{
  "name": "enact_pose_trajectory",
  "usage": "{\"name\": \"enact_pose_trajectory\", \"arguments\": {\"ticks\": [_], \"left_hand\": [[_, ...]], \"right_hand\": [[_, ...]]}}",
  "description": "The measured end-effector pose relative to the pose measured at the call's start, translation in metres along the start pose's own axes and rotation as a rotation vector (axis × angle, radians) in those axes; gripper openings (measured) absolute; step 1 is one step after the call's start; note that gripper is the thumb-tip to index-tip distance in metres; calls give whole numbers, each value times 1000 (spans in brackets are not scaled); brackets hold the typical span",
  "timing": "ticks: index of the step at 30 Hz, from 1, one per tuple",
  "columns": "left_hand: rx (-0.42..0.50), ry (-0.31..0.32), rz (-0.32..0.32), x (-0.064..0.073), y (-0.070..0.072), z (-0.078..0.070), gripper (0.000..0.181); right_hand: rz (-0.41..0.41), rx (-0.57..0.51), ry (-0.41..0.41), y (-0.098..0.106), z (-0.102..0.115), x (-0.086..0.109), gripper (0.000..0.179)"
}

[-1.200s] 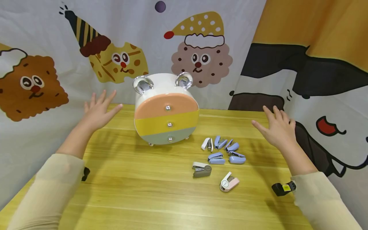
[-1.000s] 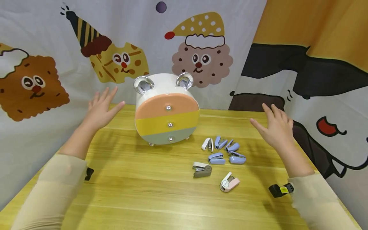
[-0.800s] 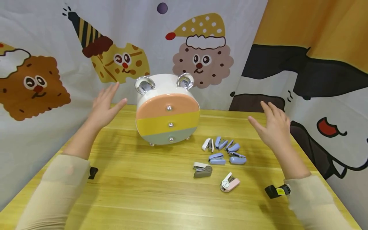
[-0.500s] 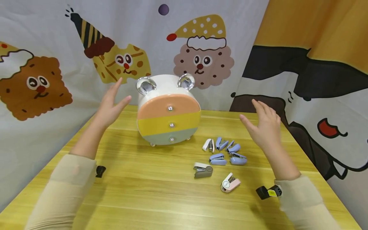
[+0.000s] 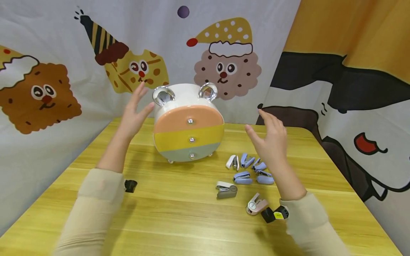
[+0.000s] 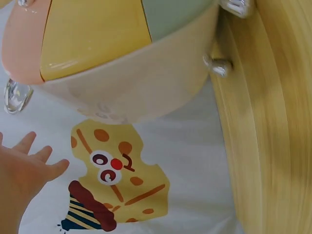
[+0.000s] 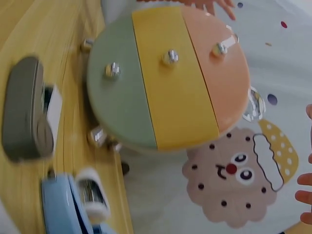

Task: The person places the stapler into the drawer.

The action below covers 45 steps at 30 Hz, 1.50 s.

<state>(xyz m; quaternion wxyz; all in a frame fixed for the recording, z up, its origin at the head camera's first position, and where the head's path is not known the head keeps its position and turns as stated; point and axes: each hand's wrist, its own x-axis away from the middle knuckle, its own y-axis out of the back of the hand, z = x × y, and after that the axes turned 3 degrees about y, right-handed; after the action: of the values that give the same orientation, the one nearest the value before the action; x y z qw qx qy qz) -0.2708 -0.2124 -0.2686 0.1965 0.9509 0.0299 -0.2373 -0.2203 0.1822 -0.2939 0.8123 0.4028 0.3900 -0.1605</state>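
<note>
A round white box (image 5: 182,94) with silver ears stands at the back of the table. Its front has orange, yellow and green drawers, each with a silver knob. Just left of it, my left hand (image 5: 132,115) hovers with fingers extended and thumb apart, holding nothing; the left wrist view shows those spread fingers (image 6: 41,158) beside the box. My right hand (image 5: 270,138) is in the air right of the box, fingers extended, over the far-right staplers. Several blue mini staplers (image 5: 242,177) lie there with a white one (image 5: 232,162), partly hidden by the right arm.
Nearer the front lie a grey stapler (image 5: 226,191) and a pink-and-white stapler (image 5: 255,205), the latter close to the right wrist camera (image 5: 269,215). A printed curtain (image 5: 179,46) hangs behind the wooden table (image 5: 173,220).
Both hands have moved inward toward the box, the right one leftward and the left one rightward. The box and staplers have stayed in place; the head view has shifted slightly.
</note>
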Motion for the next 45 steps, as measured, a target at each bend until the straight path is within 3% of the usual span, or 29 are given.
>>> {"name": "enact_pose_trajectory", "arguments": {"ticks": [11, 19, 28, 38, 45], "left_hand": [[202, 2, -3, 2, -14, -12, 70], [290, -6, -2, -9, -26, 11, 73], [384, -13, -1, -9, -38, 19, 73], [452, 3, -4, -9, -42, 25, 70], [499, 34, -4, -7, -42, 28, 72]], "right_hand": [[-62, -147, 30, -28, 38, 1, 53], [-128, -234, 118, -61, 62, 0, 45], [-75, -258, 67, -92, 85, 8, 44], [-134, -355, 53, -119, 95, 7, 39], [-110, -401, -23, -132, 106, 3, 33]]}}
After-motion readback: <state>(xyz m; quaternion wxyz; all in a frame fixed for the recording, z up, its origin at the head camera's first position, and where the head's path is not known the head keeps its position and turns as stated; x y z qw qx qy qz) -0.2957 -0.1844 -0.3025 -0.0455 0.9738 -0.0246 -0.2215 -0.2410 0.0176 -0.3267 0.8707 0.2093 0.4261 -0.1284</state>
